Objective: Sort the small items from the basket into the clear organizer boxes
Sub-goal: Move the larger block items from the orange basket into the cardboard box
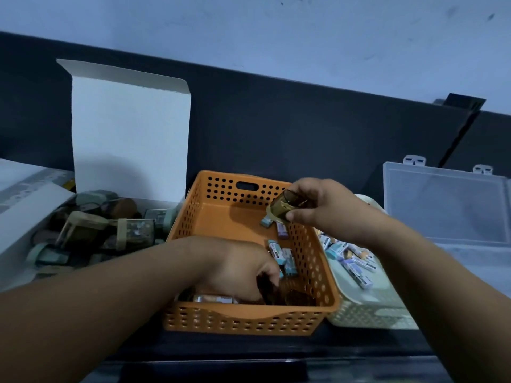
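The right hand (318,208) pinches a small amber translucent piece (284,207) between thumb and fingertips, lifted just above the far right corner of the orange basket (249,313) in the middle of the frame. That grip is narrow and closed on the piece. The left hand (237,269) reaches down into the near part of the basket with its fingers curled among dark brown pieces (298,295). Whether its grip has closed on one cannot be told.

The step in hand looks like carrying the amber piece out to its container. To do it well, lift the piece clear of the basket's perforated wall before moving sideways, and keep the pinch firm, since the piece seems smooth and light. The clear organizer box (445,208) sits open at the right of the frame, well apart from the basket.

Several small boxed items (284,259) lie along the basket's right side, close to the left hand's fingers, and could be nudged about. A pale basket (367,310) holding more such items stands just beside the orange one, between it and the clear box, so the right hand would have to pass over it. At the left of the frame a white cardboard box (130,134) with its flap raised holds a heap of brown and green pieces (91,230). All of it rests on a dark counter (276,346).
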`<state>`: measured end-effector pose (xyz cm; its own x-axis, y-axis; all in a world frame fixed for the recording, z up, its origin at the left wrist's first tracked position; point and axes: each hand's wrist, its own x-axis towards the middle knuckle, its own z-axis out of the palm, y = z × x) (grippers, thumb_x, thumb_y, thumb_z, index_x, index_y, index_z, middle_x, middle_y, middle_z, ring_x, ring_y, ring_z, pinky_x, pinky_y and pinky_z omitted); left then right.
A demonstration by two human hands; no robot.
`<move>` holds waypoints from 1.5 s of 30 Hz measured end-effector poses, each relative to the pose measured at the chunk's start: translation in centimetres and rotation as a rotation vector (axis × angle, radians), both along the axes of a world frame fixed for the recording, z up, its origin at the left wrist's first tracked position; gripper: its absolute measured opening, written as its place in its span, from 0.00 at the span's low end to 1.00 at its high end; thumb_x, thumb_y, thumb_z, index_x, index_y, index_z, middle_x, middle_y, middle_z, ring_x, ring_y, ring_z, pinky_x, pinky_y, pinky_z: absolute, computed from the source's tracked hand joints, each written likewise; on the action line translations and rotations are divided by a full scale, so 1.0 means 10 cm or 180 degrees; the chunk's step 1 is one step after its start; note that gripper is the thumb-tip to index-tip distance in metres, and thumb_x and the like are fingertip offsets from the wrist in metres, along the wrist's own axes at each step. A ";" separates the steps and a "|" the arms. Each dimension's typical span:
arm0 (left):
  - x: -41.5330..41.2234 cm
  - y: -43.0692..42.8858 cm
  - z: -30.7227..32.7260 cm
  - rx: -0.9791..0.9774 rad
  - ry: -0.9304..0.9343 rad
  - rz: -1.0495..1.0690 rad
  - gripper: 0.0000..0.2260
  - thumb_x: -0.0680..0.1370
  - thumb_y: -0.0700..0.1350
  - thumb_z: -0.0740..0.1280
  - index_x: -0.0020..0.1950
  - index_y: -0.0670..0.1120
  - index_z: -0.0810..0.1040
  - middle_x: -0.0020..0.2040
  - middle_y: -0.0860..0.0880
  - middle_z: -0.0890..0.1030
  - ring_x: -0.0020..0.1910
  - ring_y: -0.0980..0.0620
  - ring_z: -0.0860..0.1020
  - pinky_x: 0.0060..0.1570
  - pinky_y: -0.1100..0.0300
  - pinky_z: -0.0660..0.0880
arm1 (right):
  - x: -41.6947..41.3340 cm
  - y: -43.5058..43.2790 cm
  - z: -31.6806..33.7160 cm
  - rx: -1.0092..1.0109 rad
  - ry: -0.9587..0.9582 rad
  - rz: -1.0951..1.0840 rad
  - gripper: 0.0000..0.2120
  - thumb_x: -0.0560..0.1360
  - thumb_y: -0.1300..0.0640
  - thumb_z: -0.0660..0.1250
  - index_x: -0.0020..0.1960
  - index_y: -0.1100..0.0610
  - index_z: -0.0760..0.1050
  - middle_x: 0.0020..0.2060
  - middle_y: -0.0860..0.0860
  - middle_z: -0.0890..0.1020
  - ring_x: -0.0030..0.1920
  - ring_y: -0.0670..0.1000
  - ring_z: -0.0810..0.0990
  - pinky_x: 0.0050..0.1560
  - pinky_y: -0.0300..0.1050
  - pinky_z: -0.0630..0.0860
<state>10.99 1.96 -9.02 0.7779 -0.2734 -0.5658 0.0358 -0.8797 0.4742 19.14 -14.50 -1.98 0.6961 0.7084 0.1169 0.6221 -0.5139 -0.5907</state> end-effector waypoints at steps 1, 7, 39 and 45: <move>-0.32 -0.12 0.81 -0.0366 -0.0204 0.0013 0.05 0.76 0.45 0.69 0.51 0.51 0.79 0.47 0.54 0.81 0.46 0.56 0.80 0.51 0.56 0.78 | 0.00 0.03 0.01 0.0026 0.0002 0.0020 0.09 0.72 0.57 0.73 0.51 0.48 0.78 0.46 0.46 0.83 0.48 0.46 0.81 0.55 0.51 0.78; -0.54 0.52 0.84 -0.0366 -0.1789 0.1299 0.06 0.74 0.55 0.69 0.48 0.56 0.79 0.44 0.56 0.81 0.44 0.59 0.80 0.46 0.59 0.76 | -0.10 0.37 0.14 0.0239 -0.0185 0.0272 0.09 0.73 0.59 0.72 0.51 0.49 0.79 0.46 0.45 0.82 0.47 0.43 0.80 0.52 0.45 0.79; -1.55 1.84 0.17 0.1109 -0.2021 0.2368 0.30 0.71 0.62 0.67 0.71 0.58 0.61 0.69 0.55 0.68 0.68 0.52 0.67 0.65 0.49 0.66 | -0.98 2.09 -0.31 -0.2325 -0.1122 0.1489 0.45 0.72 0.26 0.53 0.78 0.46 0.36 0.78 0.45 0.37 0.78 0.55 0.39 0.76 0.59 0.41; -1.53 1.97 0.34 0.0386 -0.2329 0.2677 0.16 0.76 0.60 0.63 0.56 0.51 0.72 0.56 0.54 0.73 0.54 0.54 0.73 0.55 0.54 0.71 | -1.11 2.03 -0.24 -0.2287 -0.0905 0.1691 0.44 0.73 0.28 0.53 0.78 0.46 0.36 0.78 0.47 0.39 0.78 0.55 0.41 0.76 0.57 0.47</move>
<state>-4.34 21.69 -5.62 0.8453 0.5215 0.1161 0.3881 -0.7487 0.5374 8.02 5.83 -4.35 0.2731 0.8937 -0.3560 0.9522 -0.3037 -0.0317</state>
